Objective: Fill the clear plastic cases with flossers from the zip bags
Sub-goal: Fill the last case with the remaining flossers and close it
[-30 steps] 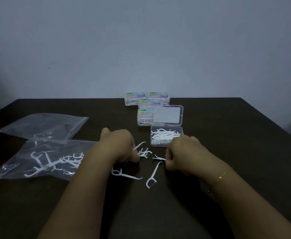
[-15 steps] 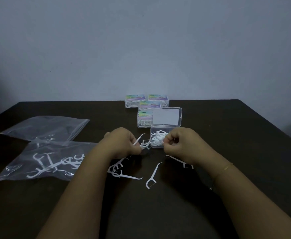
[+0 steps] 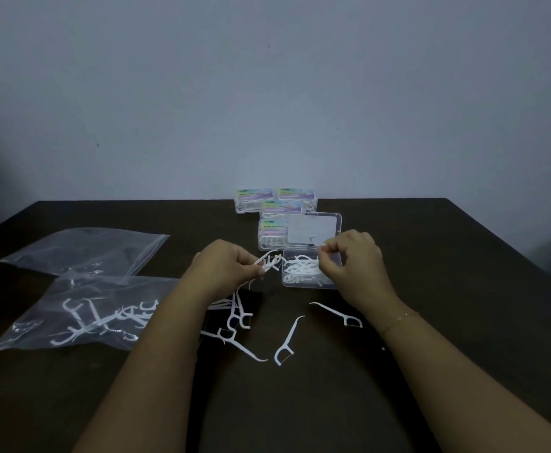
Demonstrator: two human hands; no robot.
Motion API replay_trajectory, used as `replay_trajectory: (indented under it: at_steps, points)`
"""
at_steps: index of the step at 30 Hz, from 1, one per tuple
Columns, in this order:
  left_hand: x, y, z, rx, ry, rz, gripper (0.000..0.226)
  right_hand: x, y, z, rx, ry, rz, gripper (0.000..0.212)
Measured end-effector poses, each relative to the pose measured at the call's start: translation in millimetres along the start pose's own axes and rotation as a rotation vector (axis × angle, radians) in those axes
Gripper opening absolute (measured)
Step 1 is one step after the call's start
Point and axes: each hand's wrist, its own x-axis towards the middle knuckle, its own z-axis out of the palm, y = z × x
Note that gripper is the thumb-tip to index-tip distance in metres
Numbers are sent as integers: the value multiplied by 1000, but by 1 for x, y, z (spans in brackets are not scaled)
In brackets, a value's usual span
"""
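— Any writing legible on the closed cases (image 3: 275, 204) at the back of the bench (image 3: 463, 322)?
— Coloured labels only, too blurred to read.
— Open clear case (image 3: 306, 274)?
— Part full of white flossers, lid flipped back.
— Hands?
— Left hand (image 3: 228, 269) pinching a few flossers (image 3: 269, 261) beside the case; right hand (image 3: 352, 259) pinching one above it. Both raised from the bench since a second ago.
— Zip bag (image 3: 81, 318)?
— Lying left, flossers inside.

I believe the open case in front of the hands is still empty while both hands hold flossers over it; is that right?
Not quite: the head view shows the open case already holds a pile of flossers. The left hand and right hand do each pinch flossers at it.
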Motion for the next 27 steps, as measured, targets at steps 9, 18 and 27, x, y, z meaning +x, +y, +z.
replay_trajectory:
  at_steps: [9, 18, 27]
  points:
    - [5, -3, 0, 47, 34, 7, 16, 5, 2, 0, -68, -48, 46, 24]
    - [9, 25, 22, 267, 199, 189, 38, 5, 5, -3, 114, 193, 104, 23]
    - [22, 44, 50, 434, 132, 333, 41, 7, 10, -4, 115, 206, 121, 23]
